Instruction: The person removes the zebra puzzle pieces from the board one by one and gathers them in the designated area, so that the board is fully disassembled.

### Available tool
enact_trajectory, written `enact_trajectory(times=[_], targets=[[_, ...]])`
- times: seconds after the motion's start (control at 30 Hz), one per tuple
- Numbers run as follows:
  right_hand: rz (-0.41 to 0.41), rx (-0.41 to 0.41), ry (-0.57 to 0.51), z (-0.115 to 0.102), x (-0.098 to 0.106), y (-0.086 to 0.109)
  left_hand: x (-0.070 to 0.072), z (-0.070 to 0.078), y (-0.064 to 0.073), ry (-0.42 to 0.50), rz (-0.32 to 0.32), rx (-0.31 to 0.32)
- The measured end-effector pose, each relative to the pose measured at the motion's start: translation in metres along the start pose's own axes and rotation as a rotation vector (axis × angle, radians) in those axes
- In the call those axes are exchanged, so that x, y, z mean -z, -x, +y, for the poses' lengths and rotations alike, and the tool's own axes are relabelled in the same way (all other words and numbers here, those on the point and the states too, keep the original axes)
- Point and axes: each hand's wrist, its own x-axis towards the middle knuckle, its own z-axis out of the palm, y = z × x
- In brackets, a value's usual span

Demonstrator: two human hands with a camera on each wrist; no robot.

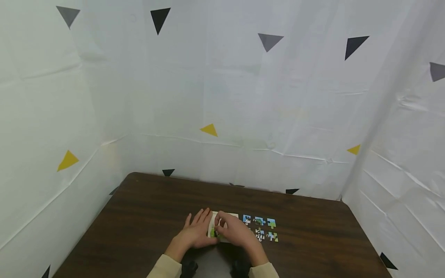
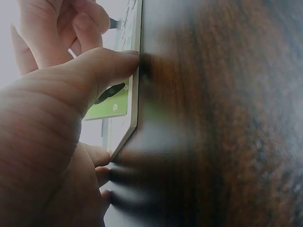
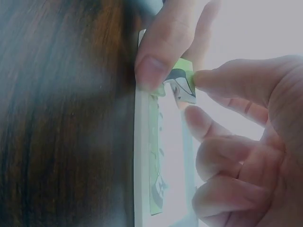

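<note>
A pale puzzle tray (image 1: 226, 241) lies on the table, partly hidden under both hands. My left hand (image 1: 196, 234) rests at its left side with fingers spread and straight. The left thumb (image 2: 111, 64) presses the tray's near edge. My right hand (image 1: 236, 231) is over the tray and pinches a puzzle piece (image 3: 182, 82) between thumb and a finger mostly hidden from view. The piece is green with a black-and-white print and stands tilted at the tray's left end, close to the left thumb. Another green-edged piece (image 3: 157, 196) lies in the tray.
Several loose puzzle pieces (image 1: 260, 221) lie in rows right of the tray, some partly covered by the right hand. The dark wooden table (image 1: 313, 239) reaches back to a white curtain (image 1: 236, 96) with printed triangles.
</note>
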Motion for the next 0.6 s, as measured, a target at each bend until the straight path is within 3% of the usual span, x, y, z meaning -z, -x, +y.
enact_trajectory(times=[0.37,0.6], targets=[[0.012,0.008,-0.068,0.000,0.003,0.006,0.002,0.002,0.001,0.011,-0.038,0.012],[0.062,0.021,-0.040,-0.006,0.016,0.011,0.002,-0.001,0.000,0.015,-0.012,-0.012]])
